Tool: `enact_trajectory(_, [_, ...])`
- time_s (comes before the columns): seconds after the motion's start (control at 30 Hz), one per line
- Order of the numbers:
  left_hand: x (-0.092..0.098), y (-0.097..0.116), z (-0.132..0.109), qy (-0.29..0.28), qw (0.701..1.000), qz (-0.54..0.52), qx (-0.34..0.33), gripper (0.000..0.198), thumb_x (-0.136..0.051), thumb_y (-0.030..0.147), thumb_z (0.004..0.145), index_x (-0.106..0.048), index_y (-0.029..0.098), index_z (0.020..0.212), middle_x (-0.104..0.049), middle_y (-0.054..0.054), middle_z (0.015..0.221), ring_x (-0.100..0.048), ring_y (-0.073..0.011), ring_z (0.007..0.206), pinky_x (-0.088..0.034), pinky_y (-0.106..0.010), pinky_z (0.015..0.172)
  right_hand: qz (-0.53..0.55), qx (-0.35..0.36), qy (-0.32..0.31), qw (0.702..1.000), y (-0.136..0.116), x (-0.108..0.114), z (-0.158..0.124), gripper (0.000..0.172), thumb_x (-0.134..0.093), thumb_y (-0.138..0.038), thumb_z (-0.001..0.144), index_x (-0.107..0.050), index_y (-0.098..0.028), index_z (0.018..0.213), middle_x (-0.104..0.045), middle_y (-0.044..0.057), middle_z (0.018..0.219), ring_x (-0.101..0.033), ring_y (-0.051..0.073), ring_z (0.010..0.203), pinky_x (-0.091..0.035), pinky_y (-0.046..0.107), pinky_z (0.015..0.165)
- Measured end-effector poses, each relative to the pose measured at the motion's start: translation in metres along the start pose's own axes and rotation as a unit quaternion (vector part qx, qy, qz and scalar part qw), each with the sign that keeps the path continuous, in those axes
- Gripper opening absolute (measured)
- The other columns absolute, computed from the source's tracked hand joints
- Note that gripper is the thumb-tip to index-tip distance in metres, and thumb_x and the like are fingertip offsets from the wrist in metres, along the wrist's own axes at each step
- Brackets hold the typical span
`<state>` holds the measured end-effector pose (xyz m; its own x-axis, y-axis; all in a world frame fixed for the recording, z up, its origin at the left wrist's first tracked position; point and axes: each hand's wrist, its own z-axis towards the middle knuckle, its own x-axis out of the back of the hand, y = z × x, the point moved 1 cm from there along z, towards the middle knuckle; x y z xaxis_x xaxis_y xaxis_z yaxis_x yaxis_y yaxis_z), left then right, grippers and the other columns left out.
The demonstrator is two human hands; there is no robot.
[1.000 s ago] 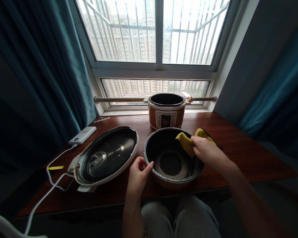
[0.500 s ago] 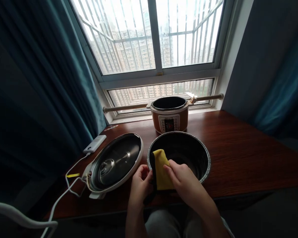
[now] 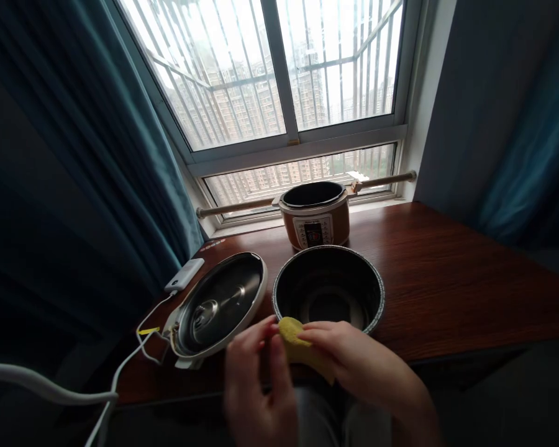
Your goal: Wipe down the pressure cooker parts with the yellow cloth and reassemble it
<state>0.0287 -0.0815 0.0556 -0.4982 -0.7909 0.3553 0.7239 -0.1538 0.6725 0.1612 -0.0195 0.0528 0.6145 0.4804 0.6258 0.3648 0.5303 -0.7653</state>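
A dark inner pot (image 3: 328, 288) stands on the wooden table (image 3: 447, 279) in front of me. My right hand (image 3: 354, 366) is closed on a yellow cloth (image 3: 294, 338), held just over the pot's near rim. My left hand (image 3: 256, 379) is raised beside the cloth, blurred, with its fingertips touching the cloth's left edge. The cooker lid (image 3: 218, 304) lies upside down to the left of the pot. The orange cooker body (image 3: 314, 214) stands behind, near the window.
A white power bank (image 3: 184, 274) lies at the table's left end, with a white cable (image 3: 121, 372) running down off the edge. Teal curtains (image 3: 97, 155) hang on both sides. A wooden rod (image 3: 382, 181) runs along the window sill.
My right hand has drawn the yellow cloth out of the pot toward me, past the near rim. My left hand has left the rim and come up to the cloth. The camera tilted.
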Motion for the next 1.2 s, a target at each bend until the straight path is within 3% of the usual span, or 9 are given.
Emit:
enact_trajectory(0.1, [-0.036, 0.006, -0.017, -0.157, 0.976, 0.034, -0.145, 0.025, -0.048, 0.026, 0.084, -0.058, 0.024, 0.107, -0.062, -0.009, 0.105, -0.054, -0.027, 0.099, -0.04, -0.041, 0.087, -0.058, -0.072, 0.098, 0.991, 0.028, 0.017, -0.009, 0.032, -0.037, -0.019, 0.087, -0.064, -0.021, 0.105, -0.06, 0.006, 0.116, -0.048, 0.021, 0.115, -0.031, 0.035, 0.102])
enact_trajectory(0.2, [-0.061, -0.001, -0.03, -0.245, 0.945, 0.102, -0.191, 0.021, -0.046, 0.025, 0.085, -0.061, 0.021, 0.1, -0.065, -0.009, 0.09, -0.056, -0.0276, 0.091, -0.035, -0.047, 0.088, -0.163, -0.237, 0.27, 0.919, 0.06, 0.027, -0.011, 0.04, -0.043, -0.029, 0.085, -0.054, -0.01, 0.119, -0.042, 0.017, 0.135, -0.023, 0.033, 0.133, -0.024, 0.047, 0.105])
enact_trajectory(0.27, [-0.064, -0.006, -0.033, -0.275, 0.936, 0.114, -0.19, 0.02, -0.043, 0.026, 0.086, -0.061, 0.02, 0.091, -0.063, -0.007, 0.08, -0.055, -0.0246, 0.081, -0.035, -0.046, 0.085, -0.176, -0.322, 0.309, 0.877, 0.077, 0.029, -0.009, 0.061, -0.048, -0.032, 0.082, -0.035, 0.0, 0.132, -0.031, 0.027, 0.138, -0.021, 0.037, 0.132, -0.029, 0.047, 0.101])
enact_trajectory(0.43, [-0.048, -0.024, -0.017, -0.359, 0.911, 0.073, -0.191, 0.024, -0.035, 0.025, 0.089, -0.056, 0.02, 0.079, -0.059, -0.005, 0.076, -0.052, -0.0205, 0.077, -0.035, -0.039, 0.082, -0.063, -0.354, 0.214, 0.908, 0.09, 0.033, -0.002, 0.059, -0.04, -0.018, 0.081, -0.025, 0.004, 0.133, -0.059, 0.024, 0.106, -0.057, 0.028, 0.102, -0.042, 0.032, 0.081])
enact_trajectory(0.57, [-0.037, -0.049, 0.022, -0.422, 0.885, 0.073, -0.182, 0.031, -0.031, 0.025, 0.09, -0.056, 0.021, 0.073, -0.057, -0.004, 0.073, -0.051, -0.0194, 0.08, -0.033, -0.038, 0.09, -0.062, -0.357, 0.202, 0.91, 0.086, 0.039, -0.004, 0.047, -0.038, -0.015, 0.079, -0.037, -0.001, 0.124, -0.062, 0.021, 0.096, -0.06, 0.025, 0.091, -0.042, 0.03, 0.075])
enact_trajectory(0.7, [-0.042, -0.075, 0.07, -0.453, 0.869, 0.087, -0.179, 0.03, -0.037, 0.028, 0.087, -0.062, 0.022, 0.072, -0.059, -0.007, 0.098, -0.046, -0.0229, 0.107, -0.029, -0.04, 0.1, -0.052, -0.355, 0.195, 0.913, 0.087, 0.041, -0.005, 0.046, -0.039, -0.015, 0.079, -0.037, 0.0, 0.123, -0.062, 0.022, 0.094, -0.059, 0.027, 0.096, -0.042, 0.03, 0.075])
enact_trajectory(0.9, [-0.076, -0.098, 0.119, -0.411, 0.892, 0.11, -0.153, 0.027, -0.052, 0.022, 0.074, -0.065, 0.023, 0.097, -0.054, -0.009, 0.107, -0.052, -0.0238, 0.099, -0.041, -0.038, 0.091, -0.036, -0.346, 0.2, 0.916, 0.085, 0.042, -0.006, 0.041, -0.038, -0.014, 0.08, -0.04, -0.001, 0.119, -0.062, 0.022, 0.095, -0.059, 0.026, 0.094, -0.041, 0.03, 0.075])
enact_trajectory(1.07, [-0.122, -0.091, 0.134, -0.413, 0.869, 0.104, -0.253, 0.035, -0.044, 0.007, 0.07, -0.063, 0.02, 0.096, -0.057, -0.008, 0.098, -0.058, -0.0187, 0.084, -0.048, -0.029, 0.077, -0.034, -0.34, 0.208, 0.917, 0.086, 0.042, -0.006, 0.044, -0.039, -0.013, 0.08, -0.037, -0.001, 0.123, -0.061, 0.022, 0.1, -0.057, 0.026, 0.098, -0.04, 0.029, 0.076])
enact_trajectory(1.2, [-0.158, -0.081, 0.134, -0.422, 0.844, 0.09, -0.319, 0.03, -0.043, 0.005, 0.074, -0.063, 0.019, 0.093, -0.057, -0.007, 0.108, -0.055, -0.0195, 0.098, -0.047, -0.031, 0.085, -0.026, -0.343, 0.203, 0.917, 0.091, 0.042, -0.005, 0.044, -0.039, -0.013, 0.08, -0.039, -0.003, 0.123, -0.061, 0.02, 0.1, -0.058, 0.024, 0.097, -0.04, 0.027, 0.077])
